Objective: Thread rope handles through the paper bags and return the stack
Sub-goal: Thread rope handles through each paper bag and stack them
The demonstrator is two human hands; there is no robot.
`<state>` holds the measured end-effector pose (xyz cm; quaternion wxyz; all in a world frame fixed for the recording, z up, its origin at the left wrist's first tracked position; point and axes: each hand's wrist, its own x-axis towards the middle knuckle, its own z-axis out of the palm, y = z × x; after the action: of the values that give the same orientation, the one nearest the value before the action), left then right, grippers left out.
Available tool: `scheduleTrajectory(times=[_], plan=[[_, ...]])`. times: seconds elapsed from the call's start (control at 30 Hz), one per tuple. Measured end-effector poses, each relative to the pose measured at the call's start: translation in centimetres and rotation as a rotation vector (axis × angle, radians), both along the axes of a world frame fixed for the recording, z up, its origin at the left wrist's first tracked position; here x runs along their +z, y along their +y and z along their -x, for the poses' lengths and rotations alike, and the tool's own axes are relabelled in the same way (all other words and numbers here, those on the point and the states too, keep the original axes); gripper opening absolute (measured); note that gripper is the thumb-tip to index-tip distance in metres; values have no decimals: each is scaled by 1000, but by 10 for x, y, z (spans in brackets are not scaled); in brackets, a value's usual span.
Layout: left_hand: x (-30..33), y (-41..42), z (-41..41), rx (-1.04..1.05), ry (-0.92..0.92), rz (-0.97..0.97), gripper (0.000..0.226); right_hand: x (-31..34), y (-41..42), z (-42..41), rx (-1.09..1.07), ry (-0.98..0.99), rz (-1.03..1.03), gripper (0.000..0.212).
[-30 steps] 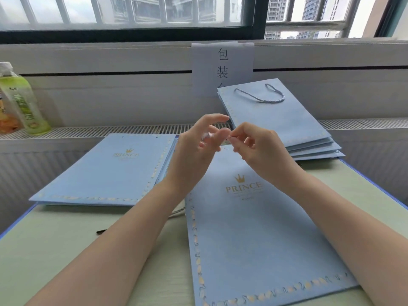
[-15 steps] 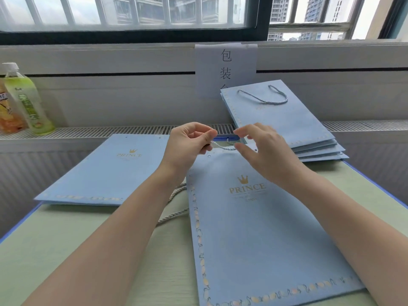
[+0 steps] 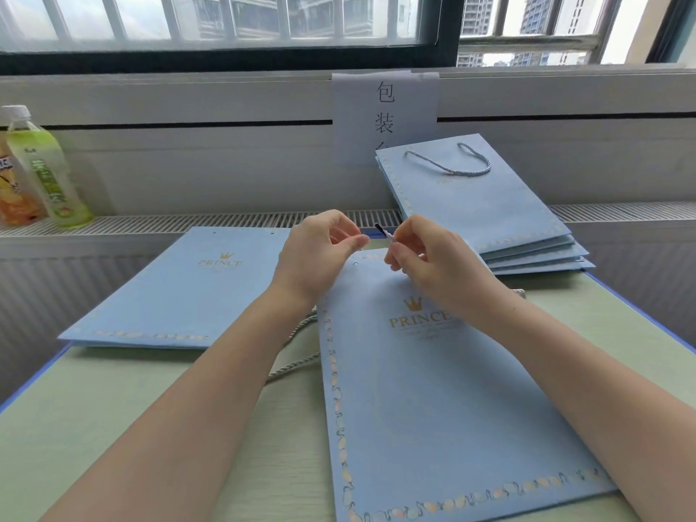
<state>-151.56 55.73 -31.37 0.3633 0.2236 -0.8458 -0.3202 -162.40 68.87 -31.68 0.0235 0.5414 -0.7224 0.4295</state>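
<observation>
A flat light-blue "PRINCE" paper bag (image 3: 433,401) lies in front of me on the table, a punched hole (image 3: 355,264) near its top edge. My right hand (image 3: 433,261) pinches the black-tipped end of a grey rope (image 3: 381,230) just above that edge. My left hand (image 3: 320,254) hovers beside it with curled fingers, thumb against forefinger; what it holds cannot be made out. More grey rope (image 3: 297,365) trails on the table under my left forearm. Bags without handles (image 3: 180,292) sit in a stack at the left. A stack with a rope handle (image 3: 478,205) leans at the back right.
Two drink bottles (image 3: 45,171) stand on the radiator ledge at the far left. A paper sign (image 3: 384,114) is taped to the wall below the window. The table (image 3: 113,408) is pale green with a blue edge.
Both hands dropped from in front of the window ledge to the bag's top edge. The rope's black tip now sticks up from my right fingers, and my left hand has drawn slightly away.
</observation>
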Motion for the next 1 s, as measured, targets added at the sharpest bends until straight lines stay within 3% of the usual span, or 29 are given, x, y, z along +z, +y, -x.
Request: scheduleTrajectory(times=[0.07, 0.2, 0.57, 1.0], plan=[[-4, -6, -2, 190, -245, 193, 22, 0, 0, 0, 6, -15, -5, 11], [-4, -15, -5, 204, -376, 13, 21, 0, 0, 0, -11, 78, -10, 23], [3, -13, -8, 40, -70, -195, 12, 2, -7, -8, -73, 304, -60, 13], [-1, -5, -1, -49, -181, -120, 16, 6, -23, -11, -155, 399, -195, 10]])
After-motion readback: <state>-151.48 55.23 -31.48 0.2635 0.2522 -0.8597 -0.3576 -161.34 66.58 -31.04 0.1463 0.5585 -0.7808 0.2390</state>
